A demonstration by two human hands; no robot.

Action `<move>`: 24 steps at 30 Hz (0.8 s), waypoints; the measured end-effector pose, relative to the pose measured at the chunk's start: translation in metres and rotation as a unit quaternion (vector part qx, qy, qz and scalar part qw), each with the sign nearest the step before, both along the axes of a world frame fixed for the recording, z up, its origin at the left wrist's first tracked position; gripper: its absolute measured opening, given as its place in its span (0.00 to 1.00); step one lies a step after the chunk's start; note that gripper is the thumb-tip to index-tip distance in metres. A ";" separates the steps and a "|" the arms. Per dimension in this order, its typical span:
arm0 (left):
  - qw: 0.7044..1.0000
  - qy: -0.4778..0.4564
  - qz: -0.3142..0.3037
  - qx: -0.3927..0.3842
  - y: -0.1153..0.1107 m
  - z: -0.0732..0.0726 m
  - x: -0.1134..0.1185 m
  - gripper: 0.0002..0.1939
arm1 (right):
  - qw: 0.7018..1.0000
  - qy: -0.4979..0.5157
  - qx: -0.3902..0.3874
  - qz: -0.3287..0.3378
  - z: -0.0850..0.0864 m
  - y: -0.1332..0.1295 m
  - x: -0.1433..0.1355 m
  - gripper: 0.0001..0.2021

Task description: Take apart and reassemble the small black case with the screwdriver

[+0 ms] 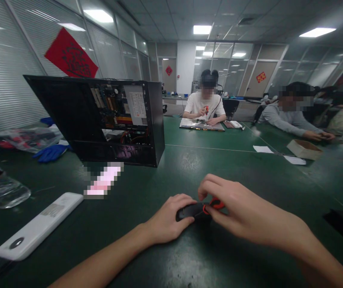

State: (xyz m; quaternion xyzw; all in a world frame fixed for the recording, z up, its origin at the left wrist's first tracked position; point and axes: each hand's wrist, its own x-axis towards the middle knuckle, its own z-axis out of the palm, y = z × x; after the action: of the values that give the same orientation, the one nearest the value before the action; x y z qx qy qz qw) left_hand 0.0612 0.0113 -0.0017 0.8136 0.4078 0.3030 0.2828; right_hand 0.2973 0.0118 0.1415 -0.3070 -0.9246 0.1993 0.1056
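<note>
The left hand (170,222) clamps its fingers around the black device (191,210) on the table (177,264), seemingly to steady it; the right hand (240,208) pinches the red-black handle (218,203) at the device's right end. Beyond stands the open PC (156,124).

Your left hand (174,218), low centre of the frame, palm down, fingers curled, thumb apart below them. Forearm slants in from the bottom edge. Your right hand (231,204), just right of it, wrist arched, fingers bent toward thumb; forearm from lower right corner.
</note>
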 end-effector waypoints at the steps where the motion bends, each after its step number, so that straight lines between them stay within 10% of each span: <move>1: 1.000 -0.001 -0.002 0.001 0.000 0.000 0.000 0.22 | 1.000 -0.004 -0.006 0.009 0.002 -0.001 0.001 0.09; 12: 1.000 -0.013 -0.012 0.011 0.000 -0.003 0.000 0.19 | 0.999 -0.021 0.033 0.002 0.003 -0.009 -0.006 0.02; 17: 1.000 -0.008 -0.017 0.016 0.001 -0.004 0.000 0.19 | 0.980 -0.117 0.142 -0.070 -0.007 -0.009 -0.016 0.16; 24: 1.000 0.009 -0.012 0.011 0.001 -0.002 -0.001 0.22 | 0.992 -0.065 0.112 -0.001 0.002 -0.013 0.000 0.05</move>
State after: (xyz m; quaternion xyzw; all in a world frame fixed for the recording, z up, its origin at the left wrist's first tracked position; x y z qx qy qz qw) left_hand 0.0606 0.0119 -0.0038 0.8240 0.3974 0.2968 0.2738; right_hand 0.2971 -0.0017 0.1437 -0.3060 -0.9458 0.0744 0.0794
